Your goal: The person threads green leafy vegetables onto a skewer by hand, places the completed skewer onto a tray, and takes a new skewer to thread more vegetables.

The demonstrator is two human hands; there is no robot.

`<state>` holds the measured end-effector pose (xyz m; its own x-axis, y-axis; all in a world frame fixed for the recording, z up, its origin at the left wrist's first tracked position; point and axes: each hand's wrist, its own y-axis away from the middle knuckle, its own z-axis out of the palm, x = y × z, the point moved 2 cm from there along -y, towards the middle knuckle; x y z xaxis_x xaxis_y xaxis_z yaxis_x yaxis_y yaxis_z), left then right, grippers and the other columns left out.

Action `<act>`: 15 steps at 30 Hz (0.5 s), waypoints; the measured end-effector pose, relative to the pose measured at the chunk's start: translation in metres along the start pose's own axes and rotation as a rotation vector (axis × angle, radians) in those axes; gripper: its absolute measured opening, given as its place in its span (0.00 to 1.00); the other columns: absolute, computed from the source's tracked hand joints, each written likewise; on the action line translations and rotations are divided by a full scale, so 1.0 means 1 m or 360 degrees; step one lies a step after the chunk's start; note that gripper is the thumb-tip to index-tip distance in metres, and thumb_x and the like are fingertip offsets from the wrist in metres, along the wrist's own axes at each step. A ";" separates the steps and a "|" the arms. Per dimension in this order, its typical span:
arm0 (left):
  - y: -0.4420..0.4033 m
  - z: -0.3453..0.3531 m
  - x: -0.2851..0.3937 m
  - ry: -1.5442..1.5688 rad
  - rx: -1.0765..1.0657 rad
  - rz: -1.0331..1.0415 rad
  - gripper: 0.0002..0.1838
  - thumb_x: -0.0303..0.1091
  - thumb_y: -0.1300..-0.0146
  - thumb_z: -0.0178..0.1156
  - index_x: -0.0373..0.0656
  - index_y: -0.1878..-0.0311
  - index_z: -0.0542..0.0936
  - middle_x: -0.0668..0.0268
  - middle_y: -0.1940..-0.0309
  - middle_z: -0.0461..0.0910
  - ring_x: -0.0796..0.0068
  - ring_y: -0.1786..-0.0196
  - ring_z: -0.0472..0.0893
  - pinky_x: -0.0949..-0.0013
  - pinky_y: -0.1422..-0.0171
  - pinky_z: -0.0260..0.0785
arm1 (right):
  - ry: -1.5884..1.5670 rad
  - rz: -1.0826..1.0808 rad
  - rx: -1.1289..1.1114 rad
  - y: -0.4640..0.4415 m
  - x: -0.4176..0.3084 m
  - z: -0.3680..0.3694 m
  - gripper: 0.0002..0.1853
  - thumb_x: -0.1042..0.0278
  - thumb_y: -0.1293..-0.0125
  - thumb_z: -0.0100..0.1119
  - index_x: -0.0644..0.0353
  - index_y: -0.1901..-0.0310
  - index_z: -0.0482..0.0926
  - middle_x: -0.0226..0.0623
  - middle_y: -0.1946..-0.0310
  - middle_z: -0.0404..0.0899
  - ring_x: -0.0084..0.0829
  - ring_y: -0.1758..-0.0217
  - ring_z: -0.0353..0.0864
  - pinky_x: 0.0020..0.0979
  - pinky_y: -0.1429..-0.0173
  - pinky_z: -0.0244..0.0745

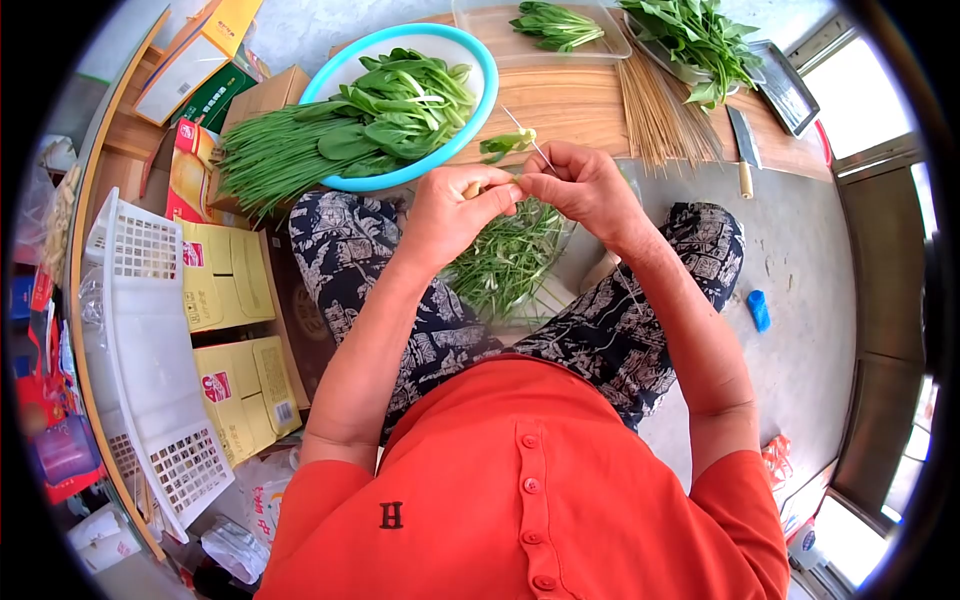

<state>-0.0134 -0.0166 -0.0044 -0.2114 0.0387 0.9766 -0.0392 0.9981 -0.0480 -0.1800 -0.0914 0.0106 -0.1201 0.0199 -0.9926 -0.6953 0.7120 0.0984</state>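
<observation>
In front of my knees, both hands meet with fingertips close together. My right hand (590, 190) is closed around a thin skewer (515, 121), which slants up and to the left. A small piece of leafy green vegetable (508, 146) with a pale stem end is on or against the skewer. My left hand (455, 210) is pinched, its thumb and fingers by the right thumb; what it holds is mostly hidden. Below the hands lies a heap of loose green trimmings (510, 255). Past the left hand stands a blue-rimmed basin (489, 70) of leafy greens (410, 110) and long, thin green stalks (280, 150).
On the wooden table (560, 95) are a clear tray (480, 22) with greens, a bundle of skewers (655, 115), a heap of leaves (695, 40) and a dark tray (785, 90). A knife (744, 140) lies at its edge. Yellow boxes (235, 275) and a white basket (145, 330) stand left.
</observation>
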 end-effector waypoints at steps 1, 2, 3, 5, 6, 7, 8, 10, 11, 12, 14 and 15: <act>0.001 0.001 0.001 0.0204 -0.0030 -0.0031 0.08 0.31 0.37 0.63 0.36 0.60 0.84 0.69 0.71 0.83 0.88 0.69 0.75 0.83 0.66 0.64 | 0.0000 0.0002 0.0001 0.001 0.000 0.001 0.07 0.68 0.35 0.63 0.62 0.65 0.78 0.20 0.77 0.76 0.09 0.74 0.67 0.16 0.72 0.60; 0.002 0.002 0.004 0.0205 -0.0029 -0.0032 0.08 0.31 0.37 0.63 0.36 0.60 0.84 0.69 0.71 0.83 0.88 0.69 0.75 0.83 0.66 0.64 | -0.0108 -0.0060 -0.0014 0.001 0.000 0.002 0.07 0.68 0.35 0.63 0.62 0.64 0.78 0.21 0.76 0.78 0.09 0.73 0.69 0.16 0.71 0.61; 0.003 0.004 0.006 0.0376 -0.0045 -0.0124 0.09 0.33 0.37 0.63 0.38 0.61 0.84 0.70 0.72 0.82 0.90 0.71 0.73 0.84 0.68 0.60 | -0.0214 -0.0123 -0.0031 0.001 -0.001 0.003 0.06 0.69 0.35 0.62 0.62 0.63 0.77 0.23 0.75 0.79 0.09 0.72 0.70 0.15 0.70 0.61; 0.005 0.005 0.005 0.0547 -0.0054 -0.0207 0.09 0.36 0.36 0.63 0.40 0.61 0.84 0.70 0.72 0.82 0.91 0.72 0.71 0.84 0.70 0.56 | -0.0247 -0.0095 -0.0049 0.002 -0.001 0.004 0.06 0.67 0.34 0.62 0.60 0.64 0.77 0.19 0.77 0.74 0.08 0.76 0.63 0.15 0.74 0.55; 0.007 0.007 0.001 0.0652 -0.0079 -0.0321 0.09 0.37 0.36 0.62 0.41 0.61 0.84 0.70 0.72 0.82 0.91 0.73 0.69 0.85 0.71 0.54 | -0.0281 -0.0065 -0.0061 0.003 -0.001 0.003 0.06 0.66 0.34 0.62 0.58 0.65 0.77 0.16 0.79 0.70 0.08 0.80 0.57 0.15 0.77 0.49; 0.007 0.009 -0.001 0.0757 -0.0107 -0.0437 0.09 0.38 0.35 0.62 0.42 0.61 0.83 0.70 0.72 0.81 0.92 0.74 0.68 0.85 0.72 0.52 | -0.0278 -0.0066 -0.0061 0.002 -0.001 0.001 0.06 0.66 0.34 0.62 0.58 0.65 0.77 0.16 0.79 0.70 0.08 0.80 0.57 0.15 0.77 0.49; 0.008 0.009 -0.002 0.0760 -0.0108 -0.0441 0.09 0.38 0.35 0.62 0.42 0.61 0.83 0.70 0.72 0.81 0.92 0.74 0.68 0.85 0.72 0.52 | -0.0477 -0.0012 -0.0168 0.003 0.000 -0.001 0.06 0.66 0.34 0.60 0.58 0.64 0.77 0.23 0.77 0.76 0.09 0.80 0.60 0.16 0.76 0.53; 0.011 0.013 0.004 0.0986 -0.0206 -0.0447 0.10 0.38 0.35 0.62 0.41 0.60 0.83 0.71 0.71 0.81 0.91 0.75 0.68 0.85 0.73 0.52 | -0.0679 0.0061 -0.0275 0.007 0.004 -0.002 0.06 0.66 0.33 0.59 0.58 0.64 0.77 0.29 0.74 0.81 0.11 0.80 0.63 0.16 0.75 0.57; 0.011 0.014 0.006 0.1096 -0.0254 -0.0443 0.11 0.38 0.36 0.63 0.40 0.59 0.82 0.72 0.71 0.80 0.91 0.75 0.68 0.85 0.73 0.52 | -0.0900 0.0061 -0.0291 0.008 0.005 -0.003 0.06 0.65 0.33 0.59 0.58 0.64 0.76 0.26 0.78 0.76 0.11 0.82 0.59 0.17 0.76 0.55; 0.011 0.011 0.007 0.1132 -0.0313 -0.0409 0.12 0.39 0.36 0.63 0.40 0.58 0.82 0.72 0.71 0.79 0.92 0.75 0.67 0.84 0.73 0.52 | -0.1121 0.0056 -0.0306 0.009 0.005 -0.003 0.06 0.65 0.33 0.59 0.57 0.64 0.76 0.23 0.83 0.71 0.12 0.84 0.56 0.18 0.77 0.53; 0.010 0.005 0.005 0.1049 -0.0283 -0.0445 0.12 0.38 0.36 0.62 0.39 0.58 0.82 0.72 0.71 0.79 0.92 0.74 0.67 0.85 0.73 0.52 | -0.1287 0.0011 -0.0285 0.009 0.000 -0.007 0.07 0.63 0.32 0.58 0.56 0.65 0.76 0.17 0.88 0.58 0.14 0.87 0.51 0.19 0.79 0.50; 0.010 0.001 0.003 0.0958 -0.0255 -0.0479 0.12 0.38 0.36 0.62 0.39 0.57 0.82 0.72 0.71 0.79 0.92 0.74 0.67 0.85 0.73 0.52 | -0.1289 0.0009 -0.0290 0.009 -0.003 -0.009 0.07 0.63 0.32 0.58 0.56 0.65 0.76 0.17 0.88 0.58 0.14 0.87 0.51 0.19 0.79 0.50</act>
<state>-0.0153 -0.0068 -0.0016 0.3667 -0.2672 0.8912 0.1436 0.9627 0.2295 -0.1926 -0.0915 0.0149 0.3752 0.5717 -0.7296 -0.8084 0.5869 0.0442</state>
